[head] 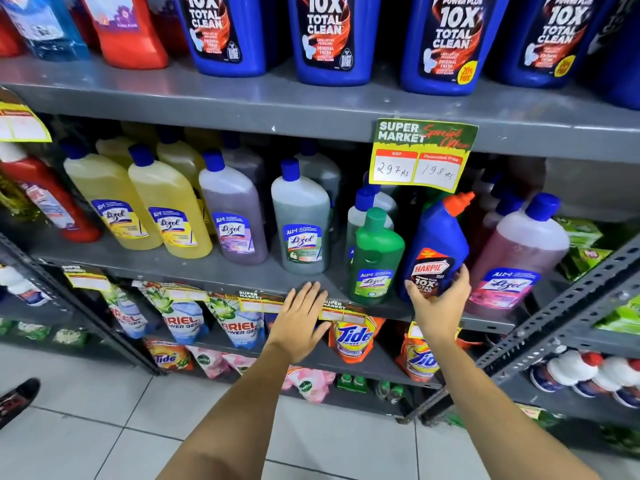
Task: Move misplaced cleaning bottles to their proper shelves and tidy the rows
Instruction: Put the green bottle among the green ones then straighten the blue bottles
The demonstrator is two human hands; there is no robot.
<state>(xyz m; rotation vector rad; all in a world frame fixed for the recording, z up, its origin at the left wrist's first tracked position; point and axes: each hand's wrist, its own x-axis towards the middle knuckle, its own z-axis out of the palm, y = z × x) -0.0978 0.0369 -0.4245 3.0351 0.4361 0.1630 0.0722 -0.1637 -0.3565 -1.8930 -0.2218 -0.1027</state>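
A small blue Harpic bottle [437, 244] with an orange-red cap stands tilted on the middle shelf [242, 268], among Lizol bottles. My right hand [438, 306] grips its lower part from the front. A green Lizol bottle [375, 258] stands just to its left, a pink Lizol bottle [519, 258] to its right. My left hand [299, 322] is open, fingers spread, flat against the front edge of the middle shelf. Large blue Harpic bottles [325, 32] line the top shelf [311, 109].
Yellow [169, 202], purple [233, 209] and grey-green [301, 216] Lizol bottles fill the middle row; a red bottle [45, 199] leans at far left. A price card [424, 155] hangs above the small Harpic. Ariel and Tide pouches [349, 337] sit below. A slotted rack post [554, 313] crosses at the right.
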